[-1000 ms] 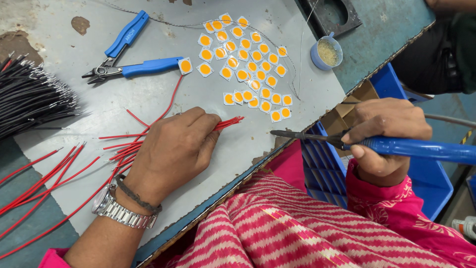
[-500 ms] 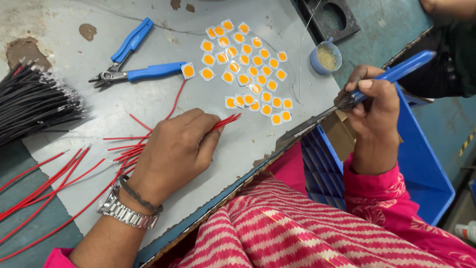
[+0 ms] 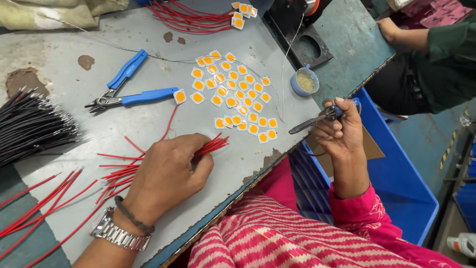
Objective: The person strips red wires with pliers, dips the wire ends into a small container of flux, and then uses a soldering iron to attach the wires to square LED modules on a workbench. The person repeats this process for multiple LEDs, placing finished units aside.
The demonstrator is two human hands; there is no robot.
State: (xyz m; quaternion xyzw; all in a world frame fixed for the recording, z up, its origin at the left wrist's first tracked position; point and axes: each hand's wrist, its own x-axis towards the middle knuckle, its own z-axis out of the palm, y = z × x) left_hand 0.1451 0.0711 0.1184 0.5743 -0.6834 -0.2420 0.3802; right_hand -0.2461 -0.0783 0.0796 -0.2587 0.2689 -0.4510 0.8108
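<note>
Showing two hands at a grey counter (image 3: 148,30). Left hand (image 3: 166,176), palm down, grip closed on one small bundle of short red wires (image 3: 210,146), stripped tips fanned toward the chips; exact wire count in the bundle not readable. Right hand (image 3: 339,130), just off the counter edge above one blue bin (image 3: 396,173), grip closed around one soldering iron (image 3: 317,119) with blue handle, dark tip aimed left at the counter edge. Roughly thirty square white chips with orange centres (image 3: 233,92) clustered mid-counter, well apart from both hands. One blue-handled cutter (image 3: 129,92), one small blue cup (image 3: 304,82), one pile of black wires (image 3: 29,126), loose red wires (image 3: 44,193) at lower left.
</note>
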